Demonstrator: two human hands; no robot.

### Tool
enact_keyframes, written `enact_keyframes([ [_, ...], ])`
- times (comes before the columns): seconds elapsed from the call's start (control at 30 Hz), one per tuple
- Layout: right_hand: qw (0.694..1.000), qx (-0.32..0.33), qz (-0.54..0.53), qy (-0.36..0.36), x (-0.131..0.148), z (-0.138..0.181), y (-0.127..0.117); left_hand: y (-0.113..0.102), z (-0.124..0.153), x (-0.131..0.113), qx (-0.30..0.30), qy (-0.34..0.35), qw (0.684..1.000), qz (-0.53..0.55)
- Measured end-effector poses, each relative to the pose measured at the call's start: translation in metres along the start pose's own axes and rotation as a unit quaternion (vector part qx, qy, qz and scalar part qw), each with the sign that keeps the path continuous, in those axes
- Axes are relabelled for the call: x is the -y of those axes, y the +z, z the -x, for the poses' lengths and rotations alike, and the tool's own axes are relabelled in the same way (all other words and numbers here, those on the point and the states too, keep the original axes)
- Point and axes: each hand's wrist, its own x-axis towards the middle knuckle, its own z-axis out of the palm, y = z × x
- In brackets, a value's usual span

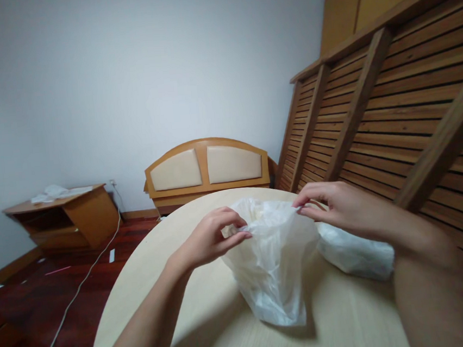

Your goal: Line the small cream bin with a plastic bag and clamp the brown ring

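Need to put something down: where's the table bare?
Bare table: between its left edge and left forearm, and on the near side of the white plastic bag. Right is crowded: a second bag lies by the right forearm.

Crinkled plastic, smooth grain

From where I stand, the held bag (271, 270) looks like thin, crinkled, translucent plastic. The worktop (351, 314) shows smooth, matt wood grain; the floor (35, 301), glossy wood; the slatted frame (362, 93), matt wood.

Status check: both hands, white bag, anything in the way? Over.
Left grip, right grip: both pinching rim of white bag. Its mouth faces up. Second bag close by on table, right side.
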Motion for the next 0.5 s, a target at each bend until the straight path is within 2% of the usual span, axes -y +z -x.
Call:
enact_keyframes([
  [0.1, 0.997, 0.076, -0.026, 0.008, 0.000, 0.002, 0.003, 0.001, 0.000, -0.006, 0.077, 0.009, 0.997, -0.002],
  [0.17, 0.993, 0.110, -0.046, 0.013, 0.005, 0.002, 0.005, 0.000, -0.001, -0.010, 0.107, 0.011, 0.994, 0.000],
  [0.33, 0.986, 0.149, -0.062, 0.031, 0.020, -0.004, 0.013, -0.005, 0.000, -0.017, 0.107, -0.013, 0.994, 0.014],
  [0.5, 0.980, 0.187, -0.066, 0.031, 0.023, -0.007, 0.016, -0.006, 0.001, -0.012, 0.098, -0.021, 0.995, -0.013],
])
